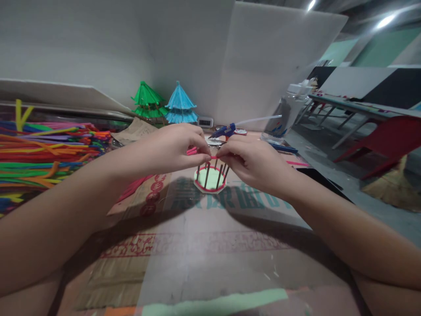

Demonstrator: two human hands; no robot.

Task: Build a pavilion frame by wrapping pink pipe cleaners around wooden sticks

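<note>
On the table in front of me stands a small craft base [210, 180], pale green and many-sided, edged in red with several dark upright posts. Above those posts a red pipe cleaner [213, 157] stretches between my fingertips. My left hand [184, 147] pinches its left end between thumb and finger. From the other side my right hand [250, 160] pinches it too, with the fingers curled. Whether the pipe cleaner touches the post tops, I cannot tell.
Many coloured pipe cleaners [49, 153] lie at the left. Behind the work stand a green paper-like roof [146, 98], a blue one [180, 103], a small digital clock [205, 122] and a blue glue gun [226, 130]. A plastic bottle [286, 112] stands at right, by the table's edge.
</note>
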